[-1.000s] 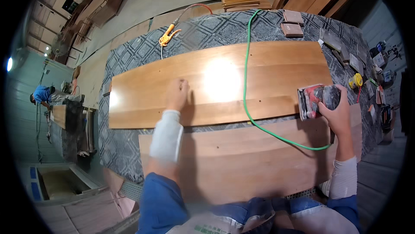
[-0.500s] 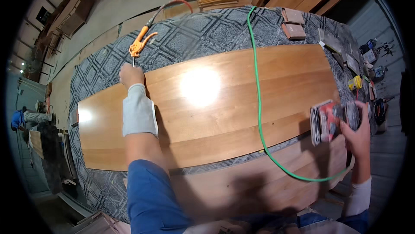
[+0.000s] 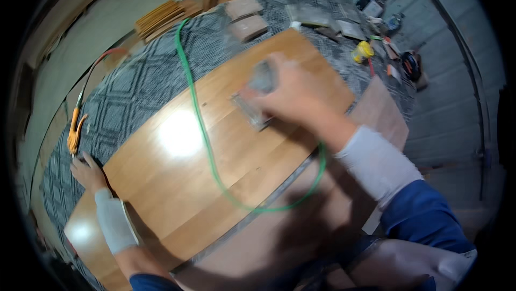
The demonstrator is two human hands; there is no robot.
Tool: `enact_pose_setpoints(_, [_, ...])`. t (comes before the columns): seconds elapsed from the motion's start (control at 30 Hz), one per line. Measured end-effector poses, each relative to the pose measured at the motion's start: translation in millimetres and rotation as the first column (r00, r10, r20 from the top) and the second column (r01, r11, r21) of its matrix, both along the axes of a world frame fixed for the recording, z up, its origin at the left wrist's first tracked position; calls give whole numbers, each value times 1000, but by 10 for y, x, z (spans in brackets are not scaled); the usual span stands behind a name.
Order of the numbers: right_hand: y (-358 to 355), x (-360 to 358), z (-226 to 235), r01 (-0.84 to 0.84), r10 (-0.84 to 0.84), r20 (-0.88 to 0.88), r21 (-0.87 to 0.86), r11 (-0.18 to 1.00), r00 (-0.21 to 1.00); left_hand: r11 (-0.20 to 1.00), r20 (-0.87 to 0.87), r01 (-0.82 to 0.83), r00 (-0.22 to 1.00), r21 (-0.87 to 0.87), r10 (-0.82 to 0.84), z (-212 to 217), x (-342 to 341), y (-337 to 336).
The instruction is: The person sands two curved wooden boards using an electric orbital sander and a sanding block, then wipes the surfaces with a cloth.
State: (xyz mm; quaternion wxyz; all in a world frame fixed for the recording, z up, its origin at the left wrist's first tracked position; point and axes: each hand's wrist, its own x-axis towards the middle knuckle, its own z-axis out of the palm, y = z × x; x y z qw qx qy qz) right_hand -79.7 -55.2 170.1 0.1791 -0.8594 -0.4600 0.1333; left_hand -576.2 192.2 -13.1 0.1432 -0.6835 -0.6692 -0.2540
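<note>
A wide glossy wooden board (image 3: 177, 183) lies across the patterned grey carpet. My right hand (image 3: 298, 89), blurred by motion, is closed around a red and grey handheld sander (image 3: 250, 103), which is over the right part of the board and seems to be on its surface. A green hose (image 3: 201, 119) loops across the board beside the sander. My left hand (image 3: 88, 174) rests at the board's far edge on the left, its fingers spread. Just beyond those fingertips lies an orange air blow gun (image 3: 74, 135) on the carpet, its nozzle pointing at them.
Two brownish blocks (image 3: 248, 27) sit on the carpet beyond the board. Farther right are scattered flat pieces, a yellow container (image 3: 363, 51) and bottles. A second, paler board (image 3: 242, 253) lies nearer my body. Stacked wooden strips (image 3: 158, 19) are at the far left.
The view has swung right. My right hand has brought the sander from beyond the right end over the board. My left hand's fingers, bunched by the blow gun's nozzle before, are now spread.
</note>
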Motion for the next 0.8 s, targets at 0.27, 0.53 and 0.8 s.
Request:
enact_pose_setpoints(0.27, [628, 1121, -204, 45, -35, -180, 52, 998, 983, 754, 92, 556, 821, -351, -563, 586, 2171, -2364])
enact_pose_setpoints(0.53, [818, 1478, -194, 84, -55, -281, 93, 992, 958, 805, 58, 462, 877, -373, -477, 534, 2614, -2552])
enact_pose_setpoints(0.8, [826, 1084, -334, -220, 238, -107, 154, 963, 965, 438, 133, 750, 564, -496, -815, 779, 3043, -2512])
